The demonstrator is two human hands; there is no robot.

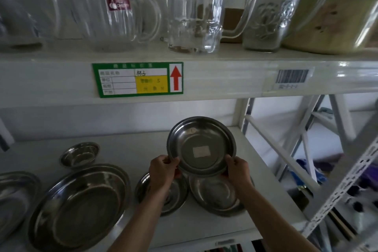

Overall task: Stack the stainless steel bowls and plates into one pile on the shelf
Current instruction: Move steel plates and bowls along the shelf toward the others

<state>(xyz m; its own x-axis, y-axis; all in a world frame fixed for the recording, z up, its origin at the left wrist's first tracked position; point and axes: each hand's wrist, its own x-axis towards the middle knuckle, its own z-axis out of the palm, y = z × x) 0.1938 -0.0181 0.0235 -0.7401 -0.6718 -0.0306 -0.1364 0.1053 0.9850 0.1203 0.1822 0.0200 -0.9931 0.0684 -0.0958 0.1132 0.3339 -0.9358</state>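
Both my hands hold a small stack of steel plates [201, 146] tilted toward me above the white shelf [131, 145]; the top plate has a pale sticker in its middle. My left hand [163, 170] grips the stack's lower left rim and my right hand [238, 170] grips its lower right rim. Under my hands lie two more steel plates, one on the left [176, 196] and one on the right [216, 194]. A large steel plate [79, 206] lies at front left, a small steel bowl [79, 154] behind it, and another plate [14, 196] at the far left edge.
The upper shelf beam [225, 80] runs just above the held stack, with a green label [137, 80] and a barcode tag [291, 76]. Glass jugs [194, 8] stand on that upper shelf. White rack uprights and braces [286, 149] stand to the right.
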